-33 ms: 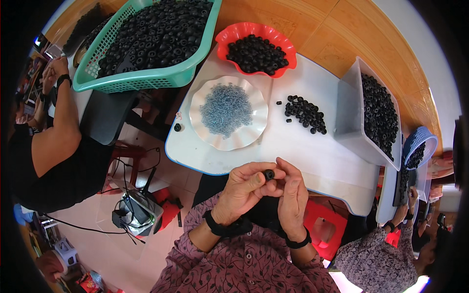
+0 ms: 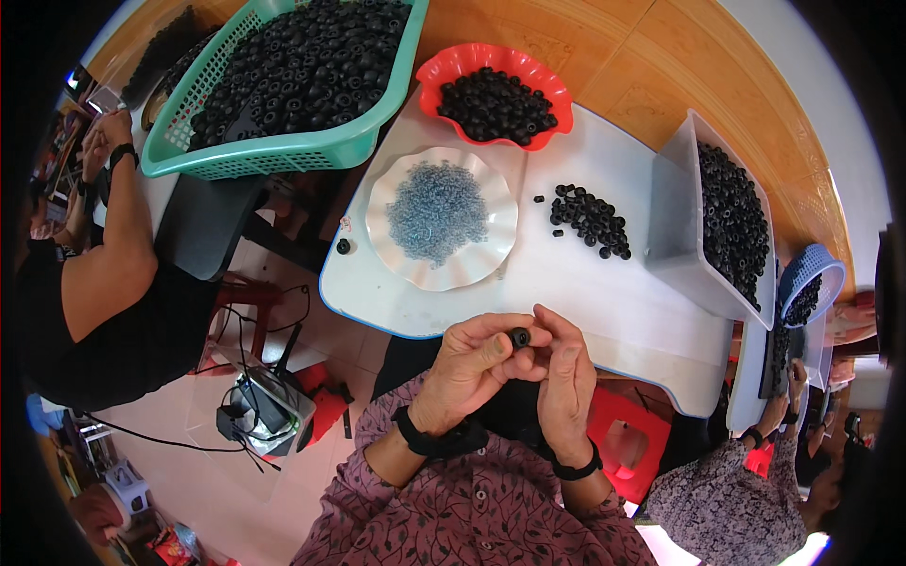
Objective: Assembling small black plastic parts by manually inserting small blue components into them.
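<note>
The bead (image 2: 519, 338) is best held steady, pinched by the left hand (image 2: 461, 370); whether the right hand (image 2: 565, 382) grips anything cannot be told.

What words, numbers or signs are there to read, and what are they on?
None can be read.
Small reddish mark on the white table, near its left edge: too small to read.
Black bead in the left hand: no writing visible.
</note>
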Tool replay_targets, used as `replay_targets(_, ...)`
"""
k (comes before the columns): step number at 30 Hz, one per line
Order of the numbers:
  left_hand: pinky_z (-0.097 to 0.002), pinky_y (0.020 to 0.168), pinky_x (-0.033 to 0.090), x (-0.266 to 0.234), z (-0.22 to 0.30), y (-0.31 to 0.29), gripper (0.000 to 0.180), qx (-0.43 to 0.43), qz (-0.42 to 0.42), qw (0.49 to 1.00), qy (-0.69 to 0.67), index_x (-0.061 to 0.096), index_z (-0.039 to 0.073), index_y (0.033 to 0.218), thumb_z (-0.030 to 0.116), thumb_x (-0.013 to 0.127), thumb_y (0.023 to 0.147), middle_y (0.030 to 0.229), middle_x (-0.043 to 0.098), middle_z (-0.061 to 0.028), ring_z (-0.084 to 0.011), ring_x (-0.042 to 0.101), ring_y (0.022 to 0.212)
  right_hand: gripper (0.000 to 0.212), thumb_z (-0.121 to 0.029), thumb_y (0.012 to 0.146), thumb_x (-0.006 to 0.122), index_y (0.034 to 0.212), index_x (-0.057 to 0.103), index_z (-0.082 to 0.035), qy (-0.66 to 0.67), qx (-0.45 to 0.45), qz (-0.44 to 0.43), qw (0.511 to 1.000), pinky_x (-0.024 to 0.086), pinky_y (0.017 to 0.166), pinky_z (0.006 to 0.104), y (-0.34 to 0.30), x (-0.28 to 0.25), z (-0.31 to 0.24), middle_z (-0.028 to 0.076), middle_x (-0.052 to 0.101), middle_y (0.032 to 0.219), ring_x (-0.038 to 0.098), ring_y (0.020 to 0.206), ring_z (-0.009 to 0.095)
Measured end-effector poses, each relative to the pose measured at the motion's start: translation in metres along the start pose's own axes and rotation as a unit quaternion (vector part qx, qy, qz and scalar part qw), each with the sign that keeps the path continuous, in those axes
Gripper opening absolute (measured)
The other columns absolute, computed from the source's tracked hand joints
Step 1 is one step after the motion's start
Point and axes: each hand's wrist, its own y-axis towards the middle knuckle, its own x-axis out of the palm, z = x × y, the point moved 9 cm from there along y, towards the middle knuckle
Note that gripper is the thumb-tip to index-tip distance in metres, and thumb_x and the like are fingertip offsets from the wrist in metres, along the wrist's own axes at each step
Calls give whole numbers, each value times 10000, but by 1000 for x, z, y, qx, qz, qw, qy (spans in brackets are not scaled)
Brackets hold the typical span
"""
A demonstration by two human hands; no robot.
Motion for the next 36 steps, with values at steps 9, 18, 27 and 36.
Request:
replay_targets(9, -309, 626, 593, -15, 9, -2, 251, 38, 46, 994, 87, 608, -42, 1014, 81, 718, 825, 870, 657, -118, -176, 655, 700, 258, -85, 960, 520, 1202, 578, -18, -86, -92, -44, 991, 483, 843, 292, 4, 9, -26, 135, 585, 1167, 593, 996, 190)
replay_targets(18, -272, 726, 575, 6, 31, -11, 291, 109, 93, 943, 301, 593, -73, 1044, -92, 705, 776, 890, 646, -95, -151, 659, 779, 184, 23, 906, 569, 1072, 644, -3, 18, -75, -33, 996, 479, 815, 240, 8, 4, -18, 97, 573, 1123, 576, 967, 140)
replay_targets(27, -285, 770, 568, 5, 31, -7, 258, 128, 68, 942, 303, 592, -70, 1071, -80, 665, 823, 917, 648, -104, -155, 654, 823, 152, 20, 917, 564, 1049, 640, 12, 43, -32, -35, 998, 485, 762, 219, 13, 2, -12, 71, 571, 1080, 579, 904, 105)
replay_targets(36, -323, 768, 582, -47, 27, 6, 212, 129, 146, 939, 284, 601, -50, 1081, -8, 639, 876, 918, 657, -102, -156, 655, 791, 171, -63, 914, 581, 1021, 618, 65, -93, 14, -17, 995, 516, 625, 241, 98, -10, -16, 93, 672, 844, 640, 682, 120)
